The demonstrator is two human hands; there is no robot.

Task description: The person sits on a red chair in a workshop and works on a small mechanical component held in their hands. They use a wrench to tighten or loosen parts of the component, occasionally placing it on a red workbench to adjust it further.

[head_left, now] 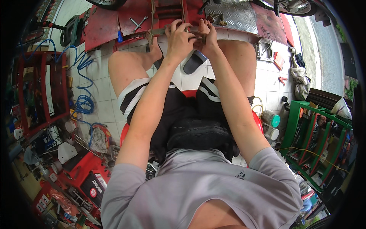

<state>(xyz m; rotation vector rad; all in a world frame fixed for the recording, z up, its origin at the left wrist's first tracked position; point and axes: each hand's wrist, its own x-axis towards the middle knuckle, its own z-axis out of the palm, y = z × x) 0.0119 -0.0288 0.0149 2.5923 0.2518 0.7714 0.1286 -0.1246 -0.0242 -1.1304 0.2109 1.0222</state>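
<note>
Both my arms reach forward over my knees to a long metal bar (159,32) that lies along the edge of a red ramp (110,23). My left hand (178,39) is closed over the bar from above. My right hand (206,37) grips the same bar just to the right, fingers curled around it. The two hands touch each other. What lies under the fingers is hidden. I sit on a red stool (258,118), legs apart, with my feet in dark sandals (194,62) on the white tiled floor.
Two crossed wrenches (138,23) and a blue-handled screwdriver (119,35) lie on the ramp. A checkered metal plate (236,16) is to the right. A blue coiled air hose (83,80) and red tool cart (40,91) stand left. A green rack (318,141) and tins (271,120) stand right.
</note>
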